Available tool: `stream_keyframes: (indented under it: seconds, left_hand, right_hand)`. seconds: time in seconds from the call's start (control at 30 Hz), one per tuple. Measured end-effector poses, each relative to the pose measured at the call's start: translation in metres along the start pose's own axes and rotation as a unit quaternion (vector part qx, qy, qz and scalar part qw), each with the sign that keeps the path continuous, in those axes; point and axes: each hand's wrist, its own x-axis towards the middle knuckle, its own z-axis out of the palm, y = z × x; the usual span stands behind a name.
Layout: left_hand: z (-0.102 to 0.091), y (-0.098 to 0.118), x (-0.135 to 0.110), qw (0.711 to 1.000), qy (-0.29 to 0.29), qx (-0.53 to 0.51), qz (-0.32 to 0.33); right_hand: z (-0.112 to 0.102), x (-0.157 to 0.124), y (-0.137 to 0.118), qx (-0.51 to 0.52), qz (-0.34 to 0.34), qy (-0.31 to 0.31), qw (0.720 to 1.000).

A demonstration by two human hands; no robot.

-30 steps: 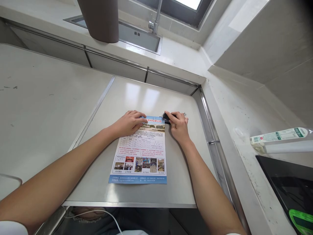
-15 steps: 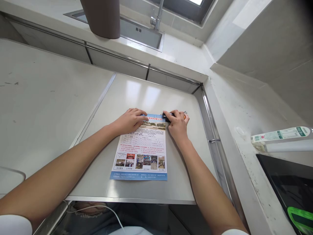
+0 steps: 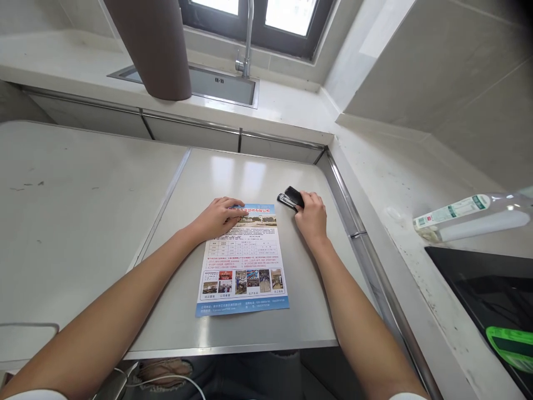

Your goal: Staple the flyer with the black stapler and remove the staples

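Presently, our right hand grips the stapler, nose leftward, just beside the upper-right corner of the flyer; our left hand, fingers loosely extended, rests thereon.

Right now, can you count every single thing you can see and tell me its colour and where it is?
Flyer: 1, white and blue, on the table
Stapler: 1, black, right of the flyer's top
Table: 1, pale, under the flyer
Counter: 1, whitish, behind and right
Sink: 1, grey, in the counter
Tap: 1, silver, behind the sink
Window: 1, dark-framed, top
Brown object, unclear what: 1, brown, before the sink
Labelled bottle: 1, clear, right
Panel: 1, black, lower right
Green object, cut off: 1, green, lower right
Cable: 1, white, bottom
Left hand: 1, bare, on the flyer
Right hand: 1, bare, holding the stapler
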Motion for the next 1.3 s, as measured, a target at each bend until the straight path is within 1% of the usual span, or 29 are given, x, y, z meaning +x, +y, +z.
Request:
stream_keyframes:
  seconds: [0.1, 0.17, 0.2, 0.23, 0.3, 0.33, 0.4, 0.47, 0.53, 0.57, 0.63, 0.8, 0.9, 0.97, 1.03, 1.13, 1.17, 1.2, 1.23, 1.3]
  left_hand:
    - [-0.001, 0.0, 0.001, 1.0, -0.001, -0.011, -0.001]
    - [-0.004, 0.001, 0.001, 1.0, 0.012, -0.028, 0.002]
    - [-0.006, 0.001, 0.002, 0.999, 0.029, -0.045, 0.0]
    - [-0.008, 0.001, 0.002, 0.996, 0.054, -0.067, -0.008]
    - [-0.013, 0.0, 0.003, 0.984, 0.116, -0.125, -0.045]
    - [-0.015, -0.001, 0.003, 0.974, 0.142, -0.161, -0.076]
    - [-0.02, -0.002, 0.003, 0.947, 0.17, -0.23, -0.144]
    - [-0.023, -0.003, 0.002, 0.923, 0.187, -0.28, -0.189]
    - [-0.025, -0.005, 0.001, 0.908, 0.209, -0.302, -0.202]
    - [-0.025, -0.006, 0.001, 0.904, 0.22, -0.307, -0.203]
    - [-0.024, -0.008, 0.001, 0.898, 0.231, -0.312, -0.209]
    - [-0.02, -0.014, 0.004, 0.885, 0.232, -0.324, -0.239]
    - [-0.019, -0.016, 0.004, 0.88, 0.228, -0.33, -0.255]
    - [-0.02, -0.016, 0.004, 0.877, 0.229, -0.33, -0.264]
    - [-0.021, -0.015, 0.004, 0.875, 0.229, -0.328, -0.274]
    - [-0.022, -0.014, 0.004, 0.87, 0.225, -0.33, -0.288]
    - [-0.022, -0.014, 0.004, 0.868, 0.225, -0.334, -0.289]
    - [-0.023, -0.014, 0.004, 0.866, 0.225, -0.341, -0.288]
    - [-0.023, -0.013, 0.004, 0.865, 0.226, -0.347, -0.284]
    - [-0.023, -0.013, 0.005, 0.862, 0.227, -0.358, -0.278]
  right_hand:
    - [-0.011, 0.001, -0.01, 0.009, 0.059, 0.045, 0.997]
    - [-0.022, -0.004, -0.026, 0.058, 0.077, 0.063, 0.993]
    - [-0.028, -0.01, -0.037, 0.093, 0.081, 0.061, 0.991]
    - [-0.033, -0.017, -0.05, 0.129, 0.082, 0.049, 0.987]
    - [-0.038, -0.037, -0.078, 0.198, 0.073, -0.002, 0.978]
    - [-0.038, -0.049, -0.092, 0.223, 0.061, -0.027, 0.972]
    - [-0.034, -0.071, -0.117, 0.26, 0.032, -0.066, 0.963]
    - [-0.027, -0.088, -0.133, 0.277, 0.021, -0.086, 0.957]
    - [-0.022, -0.098, -0.136, 0.272, 0.022, -0.089, 0.958]
    - [-0.021, -0.1, -0.132, 0.265, 0.024, -0.088, 0.96]
    - [-0.022, -0.099, -0.116, 0.246, 0.032, -0.079, 0.965]
    - [-0.042, -0.096, -0.048, 0.183, 0.061, -0.026, 0.981]
    - [-0.05, -0.098, -0.016, 0.167, 0.084, -0.017, 0.982]
    - [-0.053, -0.1, -0.004, 0.167, 0.093, -0.026, 0.981]
    - [-0.058, -0.098, 0.004, 0.17, 0.1, -0.054, 0.979]
    - [-0.077, -0.084, 0.016, 0.173, 0.103, -0.125, 0.972]
    - [-0.086, -0.075, 0.019, 0.173, 0.105, -0.13, 0.971]
    - [-0.094, -0.064, 0.023, 0.176, 0.112, -0.11, 0.972]
    - [-0.1, -0.052, 0.026, 0.183, 0.12, -0.069, 0.973]
    - [-0.101, -0.024, 0.031, 0.202, 0.132, 0.059, 0.969]
